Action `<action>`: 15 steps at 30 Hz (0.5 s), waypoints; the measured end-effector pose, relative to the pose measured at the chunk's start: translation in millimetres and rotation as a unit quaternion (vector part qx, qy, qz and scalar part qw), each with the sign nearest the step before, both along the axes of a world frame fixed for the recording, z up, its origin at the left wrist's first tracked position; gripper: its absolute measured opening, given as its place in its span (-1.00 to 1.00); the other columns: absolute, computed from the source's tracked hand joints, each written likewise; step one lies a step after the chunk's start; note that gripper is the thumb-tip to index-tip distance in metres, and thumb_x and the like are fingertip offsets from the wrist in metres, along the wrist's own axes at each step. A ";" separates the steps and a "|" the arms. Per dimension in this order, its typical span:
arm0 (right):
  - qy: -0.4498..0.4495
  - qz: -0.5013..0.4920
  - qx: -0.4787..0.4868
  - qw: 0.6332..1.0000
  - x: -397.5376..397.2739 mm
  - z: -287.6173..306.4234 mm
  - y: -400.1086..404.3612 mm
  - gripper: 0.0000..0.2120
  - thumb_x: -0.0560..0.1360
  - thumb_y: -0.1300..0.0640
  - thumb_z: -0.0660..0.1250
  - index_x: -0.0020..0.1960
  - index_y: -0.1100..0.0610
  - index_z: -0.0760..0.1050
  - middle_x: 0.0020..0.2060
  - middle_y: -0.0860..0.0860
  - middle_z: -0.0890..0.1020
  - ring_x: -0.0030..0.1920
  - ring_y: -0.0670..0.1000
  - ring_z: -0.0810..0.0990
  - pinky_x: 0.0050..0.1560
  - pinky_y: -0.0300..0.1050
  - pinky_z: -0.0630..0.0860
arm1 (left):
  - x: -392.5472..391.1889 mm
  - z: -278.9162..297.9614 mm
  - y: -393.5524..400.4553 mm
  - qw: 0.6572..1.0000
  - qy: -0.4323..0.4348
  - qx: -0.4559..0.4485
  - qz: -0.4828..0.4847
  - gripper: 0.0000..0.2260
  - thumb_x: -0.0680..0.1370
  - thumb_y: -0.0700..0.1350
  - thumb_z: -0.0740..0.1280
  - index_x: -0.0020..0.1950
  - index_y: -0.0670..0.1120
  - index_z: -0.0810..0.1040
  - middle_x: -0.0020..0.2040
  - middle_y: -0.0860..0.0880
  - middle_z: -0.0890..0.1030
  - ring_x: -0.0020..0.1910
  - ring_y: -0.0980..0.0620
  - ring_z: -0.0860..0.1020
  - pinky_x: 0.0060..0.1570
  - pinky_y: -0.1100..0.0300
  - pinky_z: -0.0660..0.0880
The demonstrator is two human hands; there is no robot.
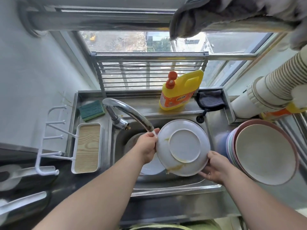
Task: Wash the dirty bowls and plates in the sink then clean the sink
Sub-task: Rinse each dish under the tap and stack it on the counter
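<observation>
Both hands grip the plate [182, 147] by its rim over the sink [174, 185], underside up: left hand [147, 149] beside the faucet [127, 113], right hand [216, 167] at the near edge. Best tilt the yellow smears under the spout, turning the rim through curled fingers

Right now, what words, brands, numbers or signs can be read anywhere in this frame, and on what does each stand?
Yellow detergent bottle: orange label with a white logo of Chinese characters, too blurred to read.
Second yellow-and-orange bottle at the right, under the paper cups: label mostly hidden, unreadable.
Plate, bowls, sponge: no text visible.
</observation>
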State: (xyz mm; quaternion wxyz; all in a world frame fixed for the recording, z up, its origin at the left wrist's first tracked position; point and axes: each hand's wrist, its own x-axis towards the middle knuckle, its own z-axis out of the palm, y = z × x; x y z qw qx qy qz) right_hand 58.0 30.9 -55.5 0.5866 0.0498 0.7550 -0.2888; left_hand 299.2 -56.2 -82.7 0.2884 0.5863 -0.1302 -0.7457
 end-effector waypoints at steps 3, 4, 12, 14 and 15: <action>0.000 -0.017 0.012 1.000 7.4 -0.5 -5.8 -0.80 0.75 0.06 0.15 0.24 0.02 0.54 -0.14 0.01 0.76 -0.12 0.09 0.71 -0.12 -0.01 0.65 | 10.4 2.3 -1.3 0.997 0.044 0.039 0.047 -0.82 0.71 -0.31 0.25 0.23 -0.18 0.61 -0.02 -0.12 0.75 -0.10 -0.03 0.71 -0.19 0.11 0.66; 0.004 -0.025 0.010 1.000 9.8 -0.8 -8.7 -0.80 0.75 0.07 0.18 0.26 0.07 0.54 -0.22 0.02 0.76 -0.20 0.06 0.72 -0.28 -0.11 0.64 | 13.9 2.1 -0.8 0.995 0.058 0.051 0.056 -0.80 0.72 -0.31 0.25 0.27 -0.23 0.61 -0.02 -0.14 0.76 -0.10 -0.05 0.73 -0.20 0.11 0.68; -0.025 -0.089 -0.020 0.996 57.7 2.0 -44.7 -0.78 0.74 0.31 0.11 0.29 0.21 0.46 0.04 0.21 0.66 -0.33 0.21 0.70 -0.56 -0.04 0.60 | 25.0 -1.1 16.0 0.964 0.167 0.128 0.160 -0.76 0.72 -0.27 0.25 0.30 -0.41 0.54 0.06 -0.32 0.72 -0.03 -0.24 0.75 -0.24 -0.02 0.70; -0.024 -0.089 -0.030 0.995 74.3 3.8 -56.1 -0.72 0.70 0.40 0.09 0.31 0.26 0.48 -0.03 0.23 0.68 -0.32 0.23 0.71 -0.55 -0.01 0.60 | 27.9 -1.5 18.5 0.957 0.171 0.129 0.194 -0.74 0.73 -0.25 0.25 0.32 -0.39 0.53 0.09 -0.33 0.72 -0.05 -0.24 0.75 -0.27 -0.01 0.69; -0.029 -0.084 -0.037 0.995 82.9 5.2 -60.7 -0.69 0.68 0.42 0.08 0.32 0.27 0.49 -0.08 0.24 0.69 -0.31 0.23 0.72 -0.53 -0.01 0.61 | 30.3 -2.7 19.1 0.952 0.173 0.128 0.217 -0.74 0.73 -0.23 0.25 0.32 -0.39 0.54 0.10 -0.32 0.71 -0.06 -0.24 0.75 -0.28 -0.01 0.69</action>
